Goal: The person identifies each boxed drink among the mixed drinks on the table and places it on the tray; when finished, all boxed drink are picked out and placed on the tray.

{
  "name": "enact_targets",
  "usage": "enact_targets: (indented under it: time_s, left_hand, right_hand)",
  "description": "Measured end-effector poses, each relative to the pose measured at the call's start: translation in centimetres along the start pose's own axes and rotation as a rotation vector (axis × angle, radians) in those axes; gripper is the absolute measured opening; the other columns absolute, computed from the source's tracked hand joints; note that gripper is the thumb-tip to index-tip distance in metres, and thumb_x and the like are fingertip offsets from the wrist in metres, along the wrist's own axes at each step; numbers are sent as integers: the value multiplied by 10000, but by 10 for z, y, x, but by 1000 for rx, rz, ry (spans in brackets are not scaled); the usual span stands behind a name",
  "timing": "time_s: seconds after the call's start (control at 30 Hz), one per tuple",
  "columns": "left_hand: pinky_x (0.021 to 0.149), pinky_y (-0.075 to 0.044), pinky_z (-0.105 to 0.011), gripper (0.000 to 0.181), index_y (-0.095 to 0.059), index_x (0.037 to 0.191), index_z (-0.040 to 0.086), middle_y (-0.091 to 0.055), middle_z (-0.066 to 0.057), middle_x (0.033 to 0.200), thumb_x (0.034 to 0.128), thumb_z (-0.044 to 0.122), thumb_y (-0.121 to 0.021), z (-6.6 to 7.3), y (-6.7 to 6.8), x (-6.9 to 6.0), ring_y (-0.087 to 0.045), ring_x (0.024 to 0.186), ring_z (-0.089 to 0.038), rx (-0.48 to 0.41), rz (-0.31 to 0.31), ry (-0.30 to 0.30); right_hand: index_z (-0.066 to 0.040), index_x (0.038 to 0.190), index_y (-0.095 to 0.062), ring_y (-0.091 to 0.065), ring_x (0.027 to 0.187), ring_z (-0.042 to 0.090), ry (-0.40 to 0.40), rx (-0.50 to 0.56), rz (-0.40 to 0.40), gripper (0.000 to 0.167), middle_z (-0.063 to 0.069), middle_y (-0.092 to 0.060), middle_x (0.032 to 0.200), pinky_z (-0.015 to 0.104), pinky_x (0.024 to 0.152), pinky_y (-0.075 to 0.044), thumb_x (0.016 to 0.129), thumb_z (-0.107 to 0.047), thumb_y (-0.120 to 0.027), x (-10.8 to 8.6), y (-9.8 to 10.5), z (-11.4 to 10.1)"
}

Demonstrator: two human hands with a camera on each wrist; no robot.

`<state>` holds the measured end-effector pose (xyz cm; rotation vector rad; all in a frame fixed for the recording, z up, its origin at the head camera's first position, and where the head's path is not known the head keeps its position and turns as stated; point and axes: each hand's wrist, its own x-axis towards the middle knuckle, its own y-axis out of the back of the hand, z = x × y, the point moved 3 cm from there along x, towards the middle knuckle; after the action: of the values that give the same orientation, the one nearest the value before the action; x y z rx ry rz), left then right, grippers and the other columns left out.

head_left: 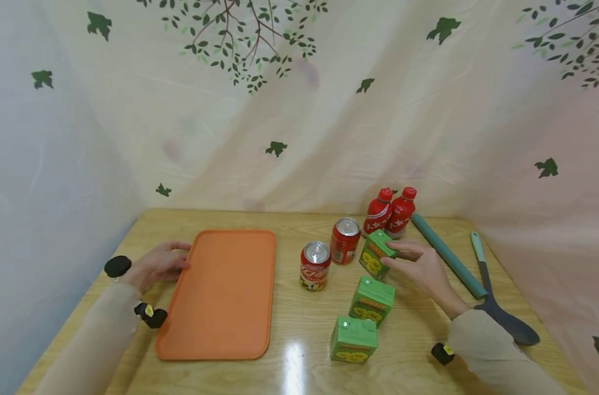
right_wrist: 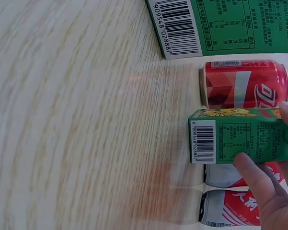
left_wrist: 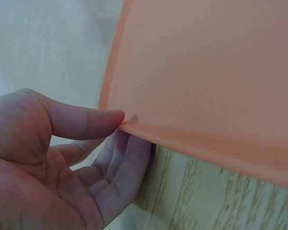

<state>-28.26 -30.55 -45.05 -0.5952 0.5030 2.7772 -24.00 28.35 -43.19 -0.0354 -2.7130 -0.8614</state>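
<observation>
An orange tray [head_left: 220,296] lies on the left of the table. My left hand [head_left: 162,264] is at its left rim; in the left wrist view the thumb lies over the edge and the fingers sit below it, pinching the tray. On the right, my right hand [head_left: 423,266] holds a green drink carton [head_left: 373,255] between thumb and fingers. That carton [right_wrist: 249,139] stands upright in the right wrist view, its barcode side showing. Nearer to me are two more green cartons, one [head_left: 371,299] behind the other [head_left: 353,340].
Two red cans, one [head_left: 314,269] in front of the other [head_left: 345,241], stand left of the held carton. Behind it are two red bottles [head_left: 378,211]. A teal rod [head_left: 447,255] and a dark-headed spatula [head_left: 509,321] lie at the right. Patterned cloth [head_left: 299,126] hangs behind the table.
</observation>
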Motion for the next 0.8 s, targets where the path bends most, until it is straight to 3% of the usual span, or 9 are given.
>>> enact_targets:
  time_s: [0.17, 0.37, 0.57, 0.8]
  left_hand:
    - [797, -577, -390, 682, -292, 1498, -113, -655, -189, 1219, 914, -34, -635, -5, 3, 2, -674, 912, -197, -29, -2, 4]
    - [793, -583, -395, 719, -337, 1495, -94, -667, -190, 1247, 883, 1, -703, -12, 8, 12, -705, 913, -214, -79, -17, 3]
    - [800, -583, -397, 701, -291, 1509, -122, -585, -287, 1350, 932, 12, -665, -5, 1, 7, -706, 929, -212, -40, -23, -30]
    - [755, -583, -372, 658, -314, 1501, -120, -537, -313, 1399, 936, -20, -634, -5, 1, 4, -698, 894, -153, 3, 43, -2]
  right_hand:
    - [-62, 1210, -753, -653, 1077, 110, 1, -3, -8, 424, 96, -697, 1215, 251, 884, -535, 852, -269, -848, 1, -2, -1]
    - [-58, 1203, -754, -662, 1055, 106, -6, 12, -14, 414, 90, -688, 1216, 185, 850, -517, 854, -262, -846, 1, 1, -2]
    - [-62, 1198, -756, -659, 1041, 62, -14, 26, -10, 409, 88, -686, 1226, 241, 866, -537, 849, -253, -851, 2, 3, -2]
    - [-39, 1215, -743, -627, 1053, 8, 8, 65, -2, 419, 128, -689, 1234, 293, 878, -551, 851, -216, -849, 0, 0, -3]
